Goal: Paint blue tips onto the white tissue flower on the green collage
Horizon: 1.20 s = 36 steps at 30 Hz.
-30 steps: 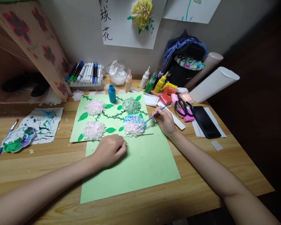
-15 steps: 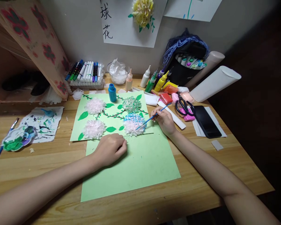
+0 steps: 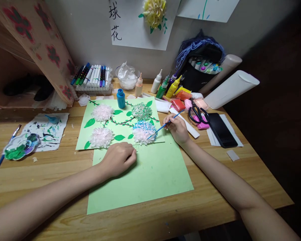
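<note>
My right hand (image 3: 177,129) pinches a thin blue paintbrush (image 3: 163,126), whose tip is at the lower right paper flower (image 3: 143,134). That flower is blue along its top and pale pink below. My left hand (image 3: 119,159) lies closed on the lower edge of the green artwork sheet (image 3: 122,134); whether anything is inside it is hidden. Two pale pink flowers (image 3: 102,113) are on the left of the sheet, and a green-tipped flower (image 3: 141,111) is at the upper right. A second green sheet (image 3: 140,187) lies nearer me.
An open blue paint bottle (image 3: 120,99) stands at the artwork's top edge. At left are a paint palette (image 3: 20,147) and a stained tissue (image 3: 51,134). Scissors (image 3: 197,112) and a phone (image 3: 222,130) lie right. Markers (image 3: 92,77) and squeeze bottles (image 3: 157,82) stand behind.
The brush tip has shifted slightly right and up on the lower right flower. My left hand looks unchanged; the whole view has shifted slightly.
</note>
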Tool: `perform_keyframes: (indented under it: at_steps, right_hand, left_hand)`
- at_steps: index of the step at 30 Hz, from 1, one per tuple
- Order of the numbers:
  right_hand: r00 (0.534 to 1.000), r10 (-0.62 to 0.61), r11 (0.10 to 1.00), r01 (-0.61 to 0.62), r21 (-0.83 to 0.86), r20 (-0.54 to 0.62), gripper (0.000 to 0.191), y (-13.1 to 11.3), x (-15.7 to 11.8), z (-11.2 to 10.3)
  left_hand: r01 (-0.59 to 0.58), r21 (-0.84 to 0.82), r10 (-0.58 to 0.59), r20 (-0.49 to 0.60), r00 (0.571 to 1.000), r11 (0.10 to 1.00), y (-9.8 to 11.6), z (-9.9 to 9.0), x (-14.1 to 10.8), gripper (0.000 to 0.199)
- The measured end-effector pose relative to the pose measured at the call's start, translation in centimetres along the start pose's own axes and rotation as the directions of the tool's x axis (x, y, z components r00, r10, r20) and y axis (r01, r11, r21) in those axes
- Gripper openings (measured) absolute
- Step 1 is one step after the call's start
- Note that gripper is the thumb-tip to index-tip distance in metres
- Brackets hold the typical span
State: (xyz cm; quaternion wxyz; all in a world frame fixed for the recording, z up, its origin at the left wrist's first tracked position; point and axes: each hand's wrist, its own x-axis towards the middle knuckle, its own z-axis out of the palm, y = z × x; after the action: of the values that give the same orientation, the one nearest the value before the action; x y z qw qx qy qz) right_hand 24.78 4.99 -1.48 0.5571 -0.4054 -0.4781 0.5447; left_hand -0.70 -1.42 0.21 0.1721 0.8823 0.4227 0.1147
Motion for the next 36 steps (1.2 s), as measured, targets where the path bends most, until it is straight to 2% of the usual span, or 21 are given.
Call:
perform_keyframes:
  at_steps: [17,22,36]
  right_hand:
    - [0.997,-0.021,0.999,0.023,0.027,-0.074,0.019,0.02,0.21,-0.08]
    - [0.998,-0.037,0.999,0.038,0.007,-0.045,0.019,0.07,0.13,-0.1]
    - [0.992,-0.096,0.995,0.095,-0.015,-0.083,0.019,0.24,0.05,-0.19]
  left_hand:
    - [0.007,-0.001,-0.007,0.001,1.0,1.0,-0.03,0.03,-0.11,0.039]
    - [0.005,-0.008,-0.005,0.004,1.0,1.0,-0.07,0.06,-0.02,0.039]
    - [0.023,-0.007,-0.022,0.02,1.0,1.0,0.01,0.04,-0.09,0.038]
